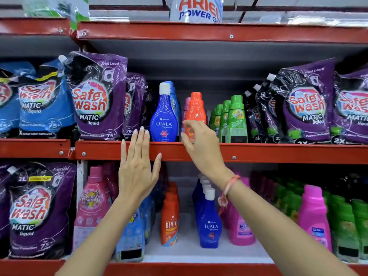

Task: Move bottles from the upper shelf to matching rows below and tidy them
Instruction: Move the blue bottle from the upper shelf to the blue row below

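On the upper shelf stands a blue Ujala bottle with a white cap, an orange Revive bottle to its right, then green bottles. My left hand is raised flat with fingers apart, just left of the blue bottle, over the red shelf edge. My right hand reaches up to the orange bottle, fingers curled at its lower front; I cannot tell whether they grip it. On the lower shelf stand a row of orange Revive bottles and a row of blue Ujala bottles.
Purple and blue Safewash pouches flank the upper bottles on both sides. Below stand pink bottles, green bottles, light blue bottles and a purple pouch. An Ariel pack sits on the top shelf.
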Tool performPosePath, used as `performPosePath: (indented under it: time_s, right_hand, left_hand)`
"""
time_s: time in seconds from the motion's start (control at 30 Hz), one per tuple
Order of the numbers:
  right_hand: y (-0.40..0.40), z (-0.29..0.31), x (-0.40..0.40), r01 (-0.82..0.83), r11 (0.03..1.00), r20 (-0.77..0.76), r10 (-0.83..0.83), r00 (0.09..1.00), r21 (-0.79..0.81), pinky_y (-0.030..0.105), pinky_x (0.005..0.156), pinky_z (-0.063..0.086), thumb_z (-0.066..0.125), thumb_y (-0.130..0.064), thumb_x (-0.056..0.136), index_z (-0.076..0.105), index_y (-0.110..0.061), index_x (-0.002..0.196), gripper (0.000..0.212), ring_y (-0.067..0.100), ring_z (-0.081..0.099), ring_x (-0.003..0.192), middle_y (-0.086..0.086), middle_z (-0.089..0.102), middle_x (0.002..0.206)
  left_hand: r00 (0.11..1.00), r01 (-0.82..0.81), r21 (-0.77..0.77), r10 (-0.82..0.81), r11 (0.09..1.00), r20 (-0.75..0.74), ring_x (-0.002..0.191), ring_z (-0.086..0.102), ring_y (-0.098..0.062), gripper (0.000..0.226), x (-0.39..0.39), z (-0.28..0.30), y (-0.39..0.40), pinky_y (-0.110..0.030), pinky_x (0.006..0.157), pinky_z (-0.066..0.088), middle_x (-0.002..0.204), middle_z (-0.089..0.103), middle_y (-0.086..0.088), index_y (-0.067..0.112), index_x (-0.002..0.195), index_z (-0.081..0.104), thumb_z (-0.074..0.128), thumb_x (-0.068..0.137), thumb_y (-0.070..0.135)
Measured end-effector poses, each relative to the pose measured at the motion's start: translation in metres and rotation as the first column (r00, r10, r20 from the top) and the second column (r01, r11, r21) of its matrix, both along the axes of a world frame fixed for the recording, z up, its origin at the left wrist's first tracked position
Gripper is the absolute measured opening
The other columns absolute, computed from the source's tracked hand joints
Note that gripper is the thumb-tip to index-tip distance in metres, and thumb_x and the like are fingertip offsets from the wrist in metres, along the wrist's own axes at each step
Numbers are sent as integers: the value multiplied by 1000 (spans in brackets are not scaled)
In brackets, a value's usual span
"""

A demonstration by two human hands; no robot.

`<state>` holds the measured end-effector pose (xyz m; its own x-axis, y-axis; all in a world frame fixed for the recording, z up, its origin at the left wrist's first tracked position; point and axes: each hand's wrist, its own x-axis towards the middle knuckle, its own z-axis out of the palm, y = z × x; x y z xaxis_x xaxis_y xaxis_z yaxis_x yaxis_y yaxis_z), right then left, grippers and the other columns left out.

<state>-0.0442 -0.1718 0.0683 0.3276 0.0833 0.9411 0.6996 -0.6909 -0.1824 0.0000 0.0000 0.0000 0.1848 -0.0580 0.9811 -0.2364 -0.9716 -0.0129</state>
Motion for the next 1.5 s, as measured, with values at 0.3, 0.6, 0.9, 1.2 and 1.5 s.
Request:
performPosePath:
  time_s: [0.3,0.6,0.9,1.2,1.5]
  right_hand:
    - [44,45,42,17,993,-266,-48,963,-115,40,90,44,60,-27,91,46,1,125,46,36,56,111,21,57,123]
    - [44,47,44,57,997,-248,-68,967,-49,36,90,46,71,-31,83,46,-1,125,57,33,56,112,17,46,129]
    - [40,44,41,-22,996,-233,42,972,88,42,84,56,80,-37,72,57,-3,113,59,26,64,101,11,68,111]
    - [7,24,8,-155,912,7,165,986,379,40,88,53,82,-36,66,59,-15,113,56,18,65,97,2,70,109]
    - [-47,-41,-22,-118,889,-116,188,975,442,33,84,55,86,-39,62,62,-19,110,58,9,67,92,-8,71,102]
  left_hand:
    - [1000,14,16,-14,1000,-27,145,15,-21,63,16,-4,13,-46,117,16,154,29,-11,4,146,26,35,96,41]
    - [999,45,15,-44,999,-32,146,11,-23,66,18,-5,10,-46,117,15,154,27,-15,1,147,21,39,96,40]
    - [998,40,25,-39,999,-48,147,8,-22,68,17,-5,11,-47,117,15,157,21,-14,2,148,17,35,97,43]
    - [997,73,32,-72,997,-12,147,8,-23,65,-8,-27,5,-48,118,14,158,16,-14,1,148,18,39,97,37]
    - [987,156,34,-154,987,-56,140,31,-25,53,-13,-76,-15,-49,115,20,147,42,-13,0,139,40,42,96,31]
